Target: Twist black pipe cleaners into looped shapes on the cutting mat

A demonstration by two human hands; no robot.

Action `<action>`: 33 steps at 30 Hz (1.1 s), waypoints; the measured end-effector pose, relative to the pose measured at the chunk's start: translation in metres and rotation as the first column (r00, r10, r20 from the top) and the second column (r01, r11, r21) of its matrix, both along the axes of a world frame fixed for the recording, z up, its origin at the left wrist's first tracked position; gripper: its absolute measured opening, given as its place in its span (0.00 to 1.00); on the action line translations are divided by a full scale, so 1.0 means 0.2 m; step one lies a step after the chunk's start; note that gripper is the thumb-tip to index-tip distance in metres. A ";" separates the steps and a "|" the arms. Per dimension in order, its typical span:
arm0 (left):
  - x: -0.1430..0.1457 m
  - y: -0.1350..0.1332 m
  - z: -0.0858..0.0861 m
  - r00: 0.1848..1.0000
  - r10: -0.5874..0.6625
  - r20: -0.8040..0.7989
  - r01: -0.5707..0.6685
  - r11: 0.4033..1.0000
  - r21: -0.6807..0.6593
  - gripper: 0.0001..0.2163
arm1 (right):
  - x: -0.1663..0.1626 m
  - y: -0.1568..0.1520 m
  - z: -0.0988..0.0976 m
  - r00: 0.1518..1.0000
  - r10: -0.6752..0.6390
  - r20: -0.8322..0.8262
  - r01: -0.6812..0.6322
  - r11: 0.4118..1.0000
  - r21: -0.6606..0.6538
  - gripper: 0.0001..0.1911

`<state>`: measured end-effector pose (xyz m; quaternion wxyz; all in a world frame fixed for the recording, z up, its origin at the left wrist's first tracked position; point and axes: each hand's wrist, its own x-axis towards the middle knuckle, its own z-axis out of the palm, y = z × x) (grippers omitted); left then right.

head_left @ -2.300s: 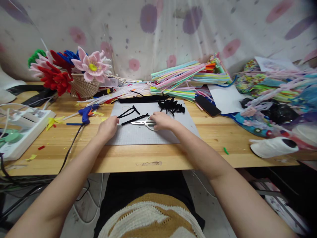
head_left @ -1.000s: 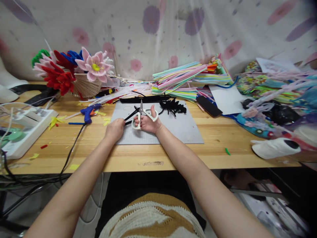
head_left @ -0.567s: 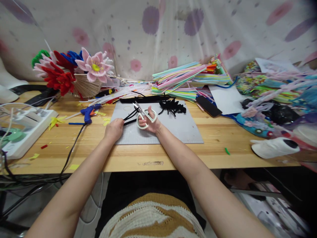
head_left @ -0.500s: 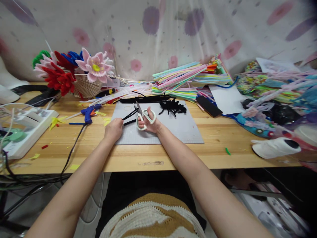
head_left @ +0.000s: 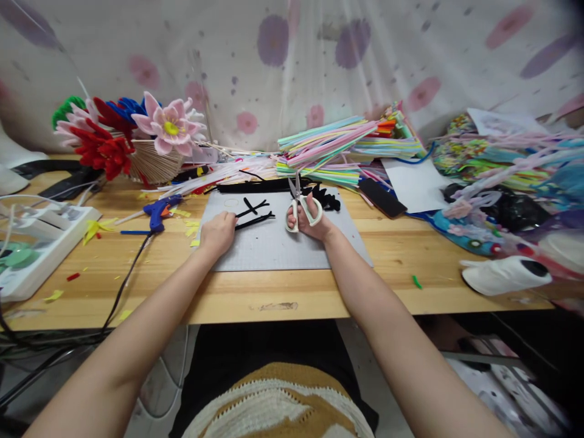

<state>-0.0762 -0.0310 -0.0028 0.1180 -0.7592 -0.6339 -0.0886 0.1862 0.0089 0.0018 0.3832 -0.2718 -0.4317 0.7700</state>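
Observation:
My left hand [head_left: 219,233] is closed around black pipe cleaners [head_left: 255,221], whose ends stick out to the right over the grey mat [head_left: 292,254]. A short black piece lies crosswise over one of the strips. Over the right half of the mat, my right hand [head_left: 318,227] grips white-handled scissors [head_left: 294,218] with fingers through the loops. Their blades point away from me, slightly parted, with nothing visible between them. Just behind the scissors is a pile of short black pieces [head_left: 327,198], partly covered. Long black pipe cleaners [head_left: 250,186] lie along the mat's far edge.
A blue glue gun [head_left: 159,213] and a white power strip [head_left: 50,249] are on the left, below fuzzy flowers [head_left: 171,128]. Coloured pipe cleaners [head_left: 328,140] lie behind the mat. A dark phone [head_left: 382,197] and a white roll [head_left: 504,275] sit right.
My right hand has moved right with the scissors, away from the black pipe cleaners. My left hand has shifted slightly right, still gripping them. A short black piece now shows across one strip.

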 end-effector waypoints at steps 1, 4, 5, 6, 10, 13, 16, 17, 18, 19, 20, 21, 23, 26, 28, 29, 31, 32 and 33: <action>0.02 0.01 0.01 0.999 -0.030 -0.014 0.030 1.000 -0.008 0.19 | 0.01 -0.01 -0.01 1.000 -0.012 0.002 0.012 1.000 0.012 0.31; 0.03 0.04 0.04 0.991 -0.129 -0.036 0.127 0.991 -0.043 0.20 | 0.02 -0.02 -0.05 0.996 -0.083 0.042 0.081 0.996 0.048 0.25; 0.03 0.05 0.05 0.985 -0.167 -0.041 0.165 0.985 -0.055 0.20 | 0.01 -0.02 -0.05 0.991 -0.109 0.073 0.105 0.993 0.057 0.24; 0.01 0.07 0.07 0.979 -0.197 -0.042 0.194 0.979 -0.063 0.20 | 0.00 -0.02 -0.05 0.985 -0.132 0.108 0.126 0.990 0.068 0.23; -0.05 0.20 0.12 0.989 -0.138 0.049 0.142 0.988 -0.067 0.19 | -0.04 -0.02 -0.06 0.932 -0.202 0.300 0.141 0.967 0.213 0.21; -0.07 0.35 0.16 0.992 -0.042 0.120 0.054 0.994 -0.096 0.17 | -0.03 -0.02 -0.05 0.807 -0.336 0.485 0.116 0.896 0.429 0.18; -0.05 0.50 0.17 0.990 0.028 0.140 -0.012 0.993 -0.115 0.16 | -0.01 -0.03 -0.04 0.649 -0.478 0.592 0.018 0.788 0.615 0.17; -0.04 0.54 0.16 0.990 0.041 0.133 -0.025 0.993 -0.115 0.16 | 0.00 -0.04 -0.04 0.600 -0.498 0.626 -0.032 0.767 0.641 0.17; -0.02 0.58 0.16 0.992 0.041 0.118 -0.027 0.993 -0.114 0.16 | 0.01 -0.04 -0.03 0.553 -0.508 0.660 -0.086 0.753 0.652 0.17; -0.01 0.61 0.15 0.995 0.037 0.096 -0.026 0.993 -0.117 0.16 | 0.02 -0.04 -0.03 0.514 -0.512 0.688 -0.145 0.739 0.658 0.18; 0.00 0.63 0.14 0.997 0.041 0.071 -0.032 0.992 -0.126 0.16 | 0.02 -0.04 -0.02 0.482 -0.516 0.708 -0.208 0.718 0.664 0.18; 0.00 0.64 0.14 0.998 0.047 0.041 -0.041 0.989 -0.139 0.16 | 0.03 -0.04 -0.02 0.457 -0.525 0.718 -0.275 0.684 0.675 0.18; 0.01 0.66 0.13 0.998 0.064 -0.016 -0.066 0.984 -0.166 0.14 | 0.03 -0.03 -0.03 0.412 -0.564 0.716 -0.393 0.599 0.698 0.17; 0.02 0.67 0.13 0.997 0.059 -0.049 -0.067 0.982 -0.174 0.12 | 0.02 -0.03 -0.04 0.347 -0.626 0.698 -0.478 0.523 0.706 0.16; 0.02 0.67 0.14 0.998 0.049 -0.044 -0.055 0.984 -0.167 0.12 | 0.02 -0.03 -0.04 0.324 -0.639 0.698 -0.504 0.508 0.699 0.16; 0.01 0.67 0.14 0.998 0.051 -0.044 -0.058 0.984 -0.166 0.11 | 0.02 -0.03 -0.04 0.318 -0.640 0.699 -0.513 0.504 0.695 0.16; 0.01 0.67 0.16 0.996 0.070 -0.052 -0.077 0.984 -0.158 0.12 | 0.01 -0.04 -0.03 0.313 -0.640 0.702 -0.530 0.495 0.688 0.16; 0.01 0.67 0.17 0.996 0.079 -0.049 -0.086 0.986 -0.144 0.12 | 0.01 -0.04 -0.03 0.314 -0.639 0.703 -0.538 0.490 0.686 0.16; 0.01 0.66 0.18 0.996 0.085 -0.036 -0.089 0.989 -0.121 0.13 | 0.01 -0.04 -0.02 0.316 -0.637 0.703 -0.546 0.484 0.684 0.16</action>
